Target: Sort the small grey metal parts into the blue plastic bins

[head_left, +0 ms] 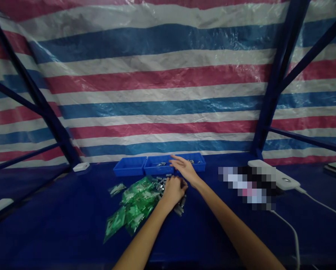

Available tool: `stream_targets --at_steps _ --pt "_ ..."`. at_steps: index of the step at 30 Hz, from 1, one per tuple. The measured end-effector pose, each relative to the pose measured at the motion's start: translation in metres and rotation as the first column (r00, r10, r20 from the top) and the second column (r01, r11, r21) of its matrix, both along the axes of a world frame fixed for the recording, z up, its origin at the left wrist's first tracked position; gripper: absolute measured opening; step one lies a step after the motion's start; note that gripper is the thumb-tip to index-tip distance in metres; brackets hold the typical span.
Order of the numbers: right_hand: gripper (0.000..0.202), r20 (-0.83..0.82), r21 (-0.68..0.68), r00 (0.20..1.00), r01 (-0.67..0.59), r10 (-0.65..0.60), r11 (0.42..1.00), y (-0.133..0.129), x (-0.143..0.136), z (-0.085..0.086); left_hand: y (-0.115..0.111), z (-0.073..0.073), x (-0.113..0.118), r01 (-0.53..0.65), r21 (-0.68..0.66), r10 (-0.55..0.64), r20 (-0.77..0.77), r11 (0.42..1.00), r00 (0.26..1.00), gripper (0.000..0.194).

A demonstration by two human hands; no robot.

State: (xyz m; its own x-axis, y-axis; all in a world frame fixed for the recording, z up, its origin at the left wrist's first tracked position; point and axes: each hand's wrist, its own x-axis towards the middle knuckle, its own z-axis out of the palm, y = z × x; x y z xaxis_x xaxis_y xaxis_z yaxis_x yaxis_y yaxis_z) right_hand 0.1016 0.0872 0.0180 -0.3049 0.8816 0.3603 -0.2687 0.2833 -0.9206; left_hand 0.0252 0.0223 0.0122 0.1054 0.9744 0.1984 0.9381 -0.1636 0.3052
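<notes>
At a workbench covered in blue cloth (58, 225), a person's left hand (173, 189) rests curled over a small heap of grey metal parts (180, 205) near the middle of the surface, its fingers drawn together over the pieces; whether they actually pinch one cannot be told from this distance. The right hand (184, 168) stretches just beyond it, fingers spread and loose, hovering at the front rim of the middle of three blue trays (130, 167) set in a row along the bench's far edge. A few small metal pieces lie in the middle and right trays. Green packets (134, 206) are strewn just left of the heap, touching it. A white power strip (280, 176) sits toward the far right corner, its cable (294, 232) trailing to the near edge. A red, white and blue striped tarpaulin (162, 82) hangs behind.
</notes>
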Motion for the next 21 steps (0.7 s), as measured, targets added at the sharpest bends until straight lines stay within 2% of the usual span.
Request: stream_targets --at_steps 5,9,12,14,18,21 --pt "0.03 0.075 0.079 0.975 0.205 -0.211 0.976 0.004 0.004 -0.014 0.016 -0.009 -0.018 -0.042 0.144 0.004 0.253 0.989 0.967 0.015" --pt "0.03 0.192 0.074 0.947 0.246 -0.256 0.967 -0.001 0.001 -0.019 0.027 -0.012 -0.034 -0.181 0.327 -0.009 0.503 0.927 0.864 0.018" --pt "0.033 0.24 0.038 0.941 0.236 -0.238 0.971 -0.008 -0.005 -0.02 0.03 -0.011 -0.039 -0.3 0.415 -0.037 0.634 0.859 0.772 0.02" --pt "0.034 0.224 0.007 0.957 0.185 -0.182 0.983 -0.011 -0.01 -0.02 0.031 -0.011 -0.041 -0.348 0.443 -0.064 0.688 0.826 0.723 0.02" --pt "0.032 0.129 -0.055 0.99 0.07 -0.062 0.996 -0.016 -0.018 -0.019 0.034 -0.013 -0.041 -0.43 0.439 -0.09 0.775 0.789 0.626 0.022" --pt "0.034 0.1 -0.061 0.994 0.048 -0.041 0.997 -0.014 -0.021 -0.02 0.036 -0.015 -0.039 -0.491 0.394 -0.07 0.829 0.777 0.555 0.023"
